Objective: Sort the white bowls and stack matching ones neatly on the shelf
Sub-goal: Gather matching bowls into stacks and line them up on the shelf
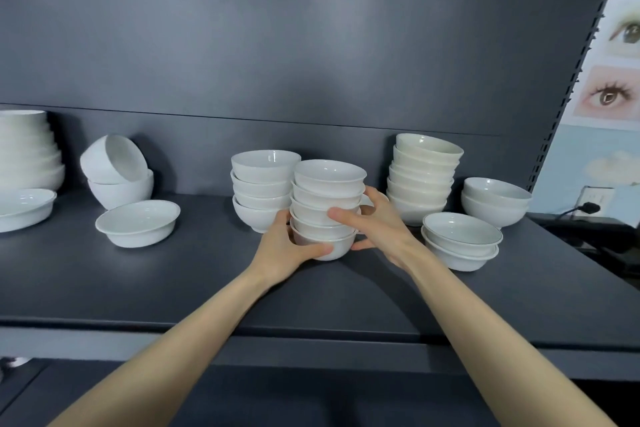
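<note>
Both bare forearms reach from the near edge onto the dark shelf (173,274). Left hand (284,250) cups the bottom bowl of a stack of five white bowls (327,208), thumb across its front, fingers wrapped round its left side. Right hand (377,222) presses against the stack's right side, index finger laid over the middle bowls, thumb near the base. Stack sits upright on the shelf between the hands.

Just behind and left of the grip: a stack of four bowls (262,191), touching or nearly so. Right of the grip: a taller leaning stack (420,177), a pair of shallow bowls (460,241), another pair (495,201). Well left: a single shallow bowl (138,224) and a tipped bowl (114,159) resting on another.
</note>
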Available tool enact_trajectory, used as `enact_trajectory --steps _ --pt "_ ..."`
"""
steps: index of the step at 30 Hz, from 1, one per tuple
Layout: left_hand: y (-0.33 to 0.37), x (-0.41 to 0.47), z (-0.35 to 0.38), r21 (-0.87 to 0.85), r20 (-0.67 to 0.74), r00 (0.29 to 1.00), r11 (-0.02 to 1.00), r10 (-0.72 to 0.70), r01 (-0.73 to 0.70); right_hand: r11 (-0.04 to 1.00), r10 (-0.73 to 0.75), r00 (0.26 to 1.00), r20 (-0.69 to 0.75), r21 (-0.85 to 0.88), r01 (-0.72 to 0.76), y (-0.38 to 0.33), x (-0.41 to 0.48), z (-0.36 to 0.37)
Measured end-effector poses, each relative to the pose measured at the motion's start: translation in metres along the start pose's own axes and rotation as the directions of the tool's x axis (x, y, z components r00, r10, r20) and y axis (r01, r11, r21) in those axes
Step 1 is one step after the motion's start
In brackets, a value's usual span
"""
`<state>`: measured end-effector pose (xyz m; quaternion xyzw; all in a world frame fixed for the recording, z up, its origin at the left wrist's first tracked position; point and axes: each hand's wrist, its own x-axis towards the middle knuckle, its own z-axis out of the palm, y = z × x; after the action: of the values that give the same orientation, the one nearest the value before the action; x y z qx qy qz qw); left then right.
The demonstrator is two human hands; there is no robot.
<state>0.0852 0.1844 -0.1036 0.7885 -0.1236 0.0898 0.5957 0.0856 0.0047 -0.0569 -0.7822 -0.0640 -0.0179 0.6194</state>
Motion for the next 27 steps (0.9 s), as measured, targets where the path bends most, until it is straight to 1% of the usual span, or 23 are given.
enact_trajectory --steps 5,8,12,16,19,22,24,27 --pt "0.001 -0.004 -0.003 0.045 0.035 0.999 0.999 -0.026 0.024 1.0 0.005 1.0 0.022 -0.023 -0.005 -0.004 -0.003 -0.001" --pt "0.005 -0.008 -0.006 0.088 0.06 0.998 0.996 -0.034 0.029 0.996 0.022 0.999 0.035 -0.081 -0.019 -0.007 -0.009 -0.003" --pt "0.011 -0.012 -0.019 0.236 0.102 0.992 0.971 -0.071 0.045 0.983 0.01 0.999 0.041 -0.182 -0.002 -0.01 -0.016 -0.007" --pt "0.019 -0.016 -0.036 0.343 0.116 0.985 0.936 -0.126 0.079 0.952 0.016 1.0 -0.012 -0.305 -0.019 -0.012 -0.025 -0.012" --pt "0.023 -0.013 -0.047 0.417 0.136 0.984 0.908 -0.113 0.046 0.882 0.004 1.0 -0.027 -0.472 -0.016 -0.018 -0.033 -0.013" --pt "0.029 -0.008 -0.058 0.487 0.216 0.973 0.873 -0.081 -0.035 0.742 -0.021 1.0 -0.02 -0.67 0.003 -0.03 -0.044 -0.009" --pt "0.035 -0.003 -0.069 0.536 0.286 0.957 0.835 -0.04 -0.125 0.667 -0.013 0.999 -0.047 -0.745 -0.026 -0.037 -0.05 -0.004" --pt "0.045 0.003 -0.095 0.581 0.355 0.934 0.776 0.03 -0.245 0.603 -0.018 0.993 -0.115 -0.794 -0.081 -0.051 -0.061 0.011"
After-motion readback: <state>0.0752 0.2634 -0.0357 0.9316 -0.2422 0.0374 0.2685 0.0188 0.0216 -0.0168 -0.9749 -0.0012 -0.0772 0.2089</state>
